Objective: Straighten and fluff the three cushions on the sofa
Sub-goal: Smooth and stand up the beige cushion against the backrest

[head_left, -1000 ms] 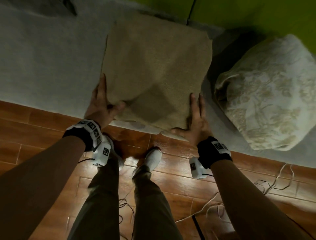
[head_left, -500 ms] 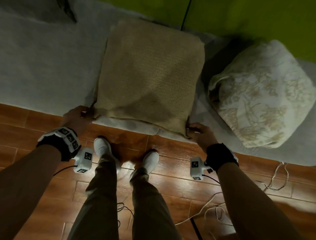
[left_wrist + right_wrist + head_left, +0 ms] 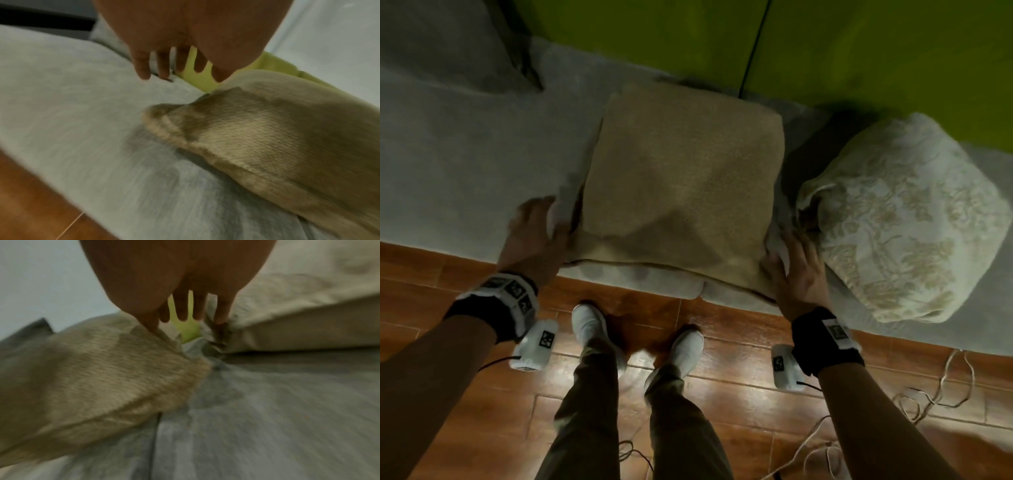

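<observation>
A tan textured cushion [image 3: 681, 185] lies flat on the grey sofa seat [image 3: 465, 164], its front edge hanging over the seat's edge. My left hand [image 3: 534, 229] lies against its left side with fingers straight and spread; the left wrist view shows this hand [image 3: 174, 69] over the seat beside the cushion [image 3: 267, 138]. My right hand [image 3: 796, 263] lies flat in the gap between the tan cushion and a cream floral cushion [image 3: 900, 219]. In the right wrist view the thumb touches the tan cushion [image 3: 92, 378] and the little finger meets a corner of the floral cushion [image 3: 298, 321].
A green wall [image 3: 859, 61] runs behind the sofa. A dark grey shape [image 3: 448, 44] sits at the far left of the seat; what it is I cannot tell. My feet [image 3: 592, 329] stand on the brown tile floor [image 3: 739, 342], with loose cables [image 3: 928, 394] to the right.
A second ago both hands held the tan cushion's front raised, then gripped its front corners. Now they have let go and slid up along its sides, and the cushion lies flat.
</observation>
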`<state>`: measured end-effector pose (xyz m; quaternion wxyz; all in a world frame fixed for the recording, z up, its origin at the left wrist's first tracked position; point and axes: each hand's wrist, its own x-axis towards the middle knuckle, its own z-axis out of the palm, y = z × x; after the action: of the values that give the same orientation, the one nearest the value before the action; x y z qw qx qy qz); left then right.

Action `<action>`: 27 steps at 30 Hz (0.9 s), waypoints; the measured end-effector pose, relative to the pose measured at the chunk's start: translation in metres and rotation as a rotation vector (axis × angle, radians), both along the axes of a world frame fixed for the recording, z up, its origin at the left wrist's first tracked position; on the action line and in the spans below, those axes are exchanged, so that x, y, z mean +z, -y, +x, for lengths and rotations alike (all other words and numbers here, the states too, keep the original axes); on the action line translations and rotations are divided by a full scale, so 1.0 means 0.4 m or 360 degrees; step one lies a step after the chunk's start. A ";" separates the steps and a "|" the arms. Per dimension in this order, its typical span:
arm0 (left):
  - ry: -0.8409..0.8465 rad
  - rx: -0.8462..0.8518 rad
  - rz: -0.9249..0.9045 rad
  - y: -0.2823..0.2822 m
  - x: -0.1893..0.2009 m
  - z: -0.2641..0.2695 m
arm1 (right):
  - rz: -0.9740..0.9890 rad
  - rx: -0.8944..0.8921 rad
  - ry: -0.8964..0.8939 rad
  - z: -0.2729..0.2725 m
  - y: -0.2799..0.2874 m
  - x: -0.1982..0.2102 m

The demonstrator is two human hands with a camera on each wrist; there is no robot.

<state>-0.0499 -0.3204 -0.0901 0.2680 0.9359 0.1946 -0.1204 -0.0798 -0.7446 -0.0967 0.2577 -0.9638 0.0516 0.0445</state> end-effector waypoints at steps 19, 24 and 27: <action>-0.0431 -0.0818 0.0133 0.165 -0.124 0.104 | -0.0204 0.0515 -0.0504 0.171 -0.139 -0.126; -0.0416 -0.0808 0.0067 0.144 -0.085 0.086 | 0.0294 0.0119 -0.0741 0.101 -0.053 -0.085; -0.0207 -0.0776 0.0031 0.123 -0.007 0.109 | 0.0386 0.0223 -0.0591 0.112 -0.022 -0.010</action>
<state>-0.0064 -0.3697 -0.0928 0.2091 0.9479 -0.0188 -0.2395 -0.0349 -0.7360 -0.1005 0.3541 -0.9023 0.0252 0.2447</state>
